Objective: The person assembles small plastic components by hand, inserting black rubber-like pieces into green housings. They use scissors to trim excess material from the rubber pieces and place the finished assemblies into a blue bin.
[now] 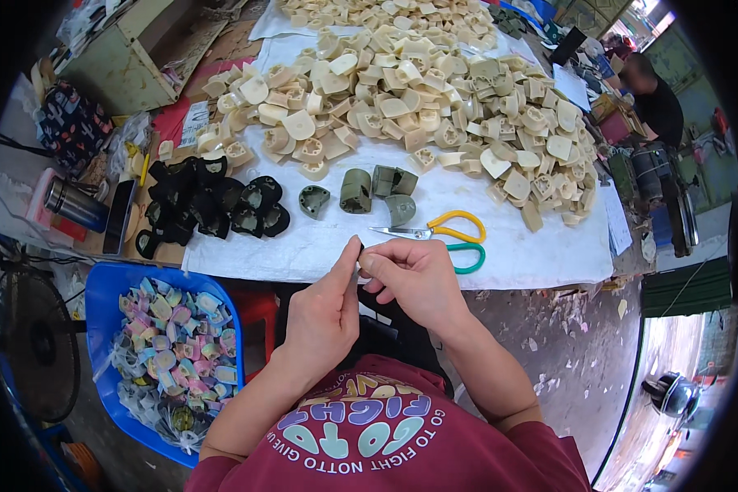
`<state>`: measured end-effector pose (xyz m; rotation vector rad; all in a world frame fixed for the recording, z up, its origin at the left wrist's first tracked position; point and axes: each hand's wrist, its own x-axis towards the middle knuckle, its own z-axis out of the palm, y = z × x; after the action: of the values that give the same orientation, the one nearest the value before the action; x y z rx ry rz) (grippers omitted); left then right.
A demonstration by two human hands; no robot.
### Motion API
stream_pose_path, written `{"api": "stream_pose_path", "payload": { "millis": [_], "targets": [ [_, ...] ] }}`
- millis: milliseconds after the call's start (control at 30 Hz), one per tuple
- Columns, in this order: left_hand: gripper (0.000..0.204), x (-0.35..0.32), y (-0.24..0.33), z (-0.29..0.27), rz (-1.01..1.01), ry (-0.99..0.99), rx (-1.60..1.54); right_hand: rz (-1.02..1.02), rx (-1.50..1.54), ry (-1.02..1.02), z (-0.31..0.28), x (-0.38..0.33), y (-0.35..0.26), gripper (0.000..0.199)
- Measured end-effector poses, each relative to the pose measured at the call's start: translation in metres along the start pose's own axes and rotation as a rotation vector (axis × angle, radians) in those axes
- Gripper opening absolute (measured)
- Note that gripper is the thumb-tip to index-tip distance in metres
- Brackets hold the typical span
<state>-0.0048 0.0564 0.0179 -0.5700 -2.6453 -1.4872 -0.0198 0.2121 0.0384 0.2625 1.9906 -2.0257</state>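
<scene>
At the lower left of the frame stands a blue plastic tub (98, 283), filled with small clear packets (172, 348) holding pastel pieces in pink, blue, green and yellow. At the upper left sits a pale green box (131, 70) with an open side, and just below it a dark pouch (74, 123) printed with small bright figures. Between the box and the table's white cover lies a red sheet (170, 121) with a white printed label (193, 123) on it; the print is too small to make out. A steel flask (75, 205) and a dark phone (120, 216) lie at the left edge. At the upper right, white paper sheets (571, 84) rest beside the heap.

The white cloth (508, 254) covers the table across the middle of the frame. A large heap of cream plastic parts (418, 90) fills its upper half. A pile of black parts (205, 205) lies at its left end, and four grey-green parts (369, 190) sit in the centre. Scissors (443, 234) with one yellow and one green handle lie just right of centre, near the cloth's front edge.

Both hands meet just below the cloth's front edge, centre frame. The left hand (324, 316) is mostly closed, thumb and forefinger raised and pinching a small black piece (359, 248). The right hand (414, 279) is curled, its fingertips pressed on the same piece from the right. The piece is largely hidden between the fingers, so its shape cannot be told.
</scene>
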Motion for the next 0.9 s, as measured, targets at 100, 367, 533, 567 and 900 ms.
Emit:
{"api": "stream_pose_path", "payload": {
  "millis": [100, 367, 533, 567, 900],
  "targets": [
    [0.052, 0.000, 0.003, 0.000, 0.026, -0.021, 0.079, -0.005, 0.010, 0.009, -0.002, 0.000, 0.001, 0.014],
    [0.045, 0.002, 0.001, 0.002, 0.178, 0.093, -0.014, 0.027, 0.113, -0.049, -0.011, 0.002, 0.004, 0.008],
    [0.032, 0.005, 0.001, -0.005, 0.092, 0.044, -0.148, 0.036, 0.243, -0.105, -0.015, 0.002, 0.009, 0.006],
    [0.030, 0.006, 0.000, -0.004, 0.138, 0.094, -0.120, 0.029, 0.214, -0.092, -0.014, 0.001, 0.009, 0.006],
    [0.018, 0.011, -0.002, -0.010, 0.025, 0.030, -0.282, 0.009, 0.120, -0.086, -0.011, -0.004, 0.004, 0.010]
  ]
}}
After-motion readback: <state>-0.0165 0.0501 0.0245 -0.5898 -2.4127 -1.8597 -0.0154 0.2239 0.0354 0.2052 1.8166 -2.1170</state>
